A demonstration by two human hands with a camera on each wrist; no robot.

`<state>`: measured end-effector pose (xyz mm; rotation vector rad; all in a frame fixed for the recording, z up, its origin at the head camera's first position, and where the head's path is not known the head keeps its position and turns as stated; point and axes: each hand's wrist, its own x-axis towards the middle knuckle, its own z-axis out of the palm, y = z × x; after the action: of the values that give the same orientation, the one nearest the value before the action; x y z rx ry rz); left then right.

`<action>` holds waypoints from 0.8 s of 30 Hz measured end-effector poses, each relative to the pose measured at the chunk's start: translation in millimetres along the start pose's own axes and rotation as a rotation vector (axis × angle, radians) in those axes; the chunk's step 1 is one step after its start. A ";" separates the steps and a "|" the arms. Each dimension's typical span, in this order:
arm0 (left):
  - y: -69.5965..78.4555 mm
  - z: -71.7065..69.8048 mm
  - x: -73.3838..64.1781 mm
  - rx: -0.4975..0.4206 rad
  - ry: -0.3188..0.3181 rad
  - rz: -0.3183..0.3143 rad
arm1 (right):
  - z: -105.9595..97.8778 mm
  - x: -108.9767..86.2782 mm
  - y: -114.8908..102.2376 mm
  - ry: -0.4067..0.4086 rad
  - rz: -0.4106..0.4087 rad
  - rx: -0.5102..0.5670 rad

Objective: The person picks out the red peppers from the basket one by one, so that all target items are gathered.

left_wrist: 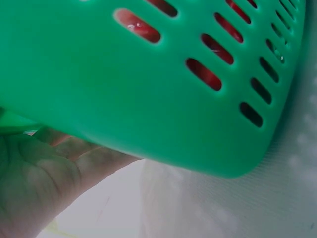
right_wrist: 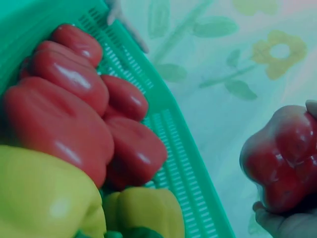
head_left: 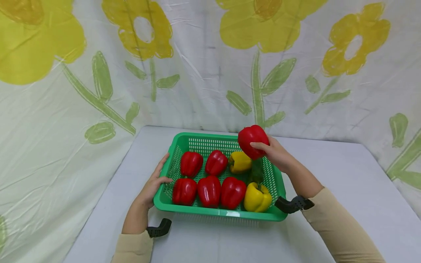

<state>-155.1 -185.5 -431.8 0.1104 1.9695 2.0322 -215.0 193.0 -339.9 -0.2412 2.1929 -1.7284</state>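
My right hand (head_left: 277,154) holds a red bell pepper (head_left: 250,139) above the back right of a green plastic basket (head_left: 220,212). In the right wrist view its fingertips (right_wrist: 270,220) and thumb lie against the pepper's lobed end. My left hand (head_left: 152,188) grips the basket's left rim, thumb over the edge and fingers along the outside. Inside the basket lie several red bell peppers (head_left: 209,191), a yellow bell pepper (head_left: 258,198) at the front right and another yellow bell pepper (head_left: 240,162) behind. A dark green, long vegetable (head_left: 257,172) lies between them, partly hidden.
The basket stands on a white-covered table (head_left: 342,182). Behind the table hangs a white cloth (head_left: 200,80) painted with yellow flowers. A black strap piece sits on each sleeve cuff, the right one (head_left: 294,204) overlapping the basket's front right corner in the head view.
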 end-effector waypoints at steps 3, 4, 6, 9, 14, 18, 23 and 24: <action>0.0 0.1 -0.1 0.001 0.000 0.001 | -7.2 -3.5 1.9 0.018 -0.008 0.006; 0.0 0.1 -0.1 0.001 0.000 0.002 | -9.5 -4.7 2.5 0.025 -0.010 0.005; 0.0 0.0 -0.2 0.001 -0.001 0.006 | -14.0 -7.1 3.8 0.039 -0.014 0.008; -0.5 0.0 0.0 0.002 0.000 0.006 | -20.5 -10.4 6.3 0.064 -0.023 0.011; -1.2 -0.3 0.9 0.003 0.004 -0.003 | -30.9 -14.4 12.0 0.105 -0.029 0.016; -1.4 -0.1 0.9 0.002 0.002 -0.003 | -40.7 -17.7 18.2 0.140 -0.037 0.023; -0.8 -0.1 0.5 0.003 -0.002 0.009 | -55.7 -18.3 28.7 0.173 -0.029 0.059; -0.6 -0.1 0.5 0.005 -0.002 0.009 | -59.1 -17.9 31.3 0.178 -0.019 0.064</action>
<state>-155.5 -185.4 -432.5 0.1225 1.9769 2.0319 -217.6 260.5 -355.2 -0.0953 2.2592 -1.8922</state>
